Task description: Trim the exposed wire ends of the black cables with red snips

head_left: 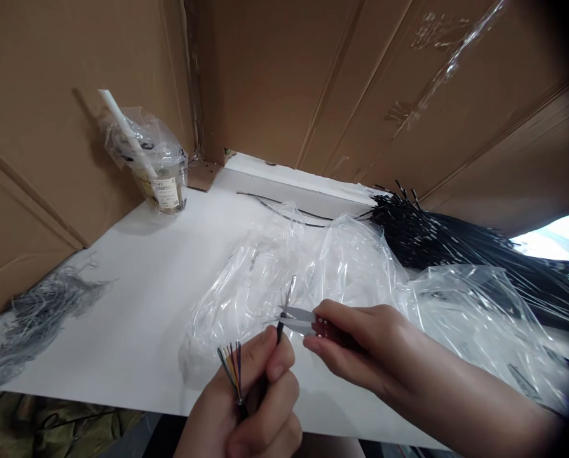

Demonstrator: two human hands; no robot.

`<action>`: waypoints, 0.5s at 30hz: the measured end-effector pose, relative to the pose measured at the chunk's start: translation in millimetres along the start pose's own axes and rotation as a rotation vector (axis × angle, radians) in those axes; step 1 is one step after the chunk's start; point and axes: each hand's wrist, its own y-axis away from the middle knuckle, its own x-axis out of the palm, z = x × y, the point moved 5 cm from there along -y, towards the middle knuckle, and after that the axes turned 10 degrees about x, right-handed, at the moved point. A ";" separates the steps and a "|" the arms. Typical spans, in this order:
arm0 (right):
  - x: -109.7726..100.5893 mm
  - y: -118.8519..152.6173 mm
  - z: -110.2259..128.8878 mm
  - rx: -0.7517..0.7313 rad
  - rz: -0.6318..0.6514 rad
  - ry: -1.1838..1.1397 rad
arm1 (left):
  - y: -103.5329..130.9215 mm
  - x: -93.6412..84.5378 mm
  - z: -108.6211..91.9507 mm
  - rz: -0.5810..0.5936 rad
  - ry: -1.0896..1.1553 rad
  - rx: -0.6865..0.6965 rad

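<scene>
My left hand (260, 401) is closed around black cable (280, 332), one end of which sticks up between thumb and forefinger. A second end, with several thin coloured wires (233, 370) fanned out, pokes from the same hand lower left. Whether both ends belong to one cable is hidden. In my right hand (365, 334) is a pair of snips with reddish grips. Their grey blades (299, 321) lie across the upper cable end, where stripped silvery strands (291, 291) rise past them. I cannot tell whether the blades touch the strands.
Crumpled clear plastic bags (246, 286) cover the middle of the white table (136, 331). A bundle of black cables (437, 235) lies back right. Grey wire scraps (46, 312) are heaped at the left edge. A bagged drink cup (167, 187) stands back left, by cardboard walls (274, 76).
</scene>
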 end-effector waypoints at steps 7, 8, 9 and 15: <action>-1.0 -9.5 -0.8 0.030 0.051 0.013 | 3.1 -9.6 -5.3 -0.051 -0.048 -0.008; -1.1 -11.2 -0.3 0.026 0.044 0.017 | 2.8 -9.6 -5.8 -0.058 -0.045 -0.010; -0.8 -12.8 0.4 0.019 0.040 0.018 | 2.1 -9.5 -6.3 -0.065 -0.044 -0.008; 5.5 -24.6 -3.5 0.084 0.101 0.004 | -3.2 -11.6 -10.8 -0.090 -0.029 0.043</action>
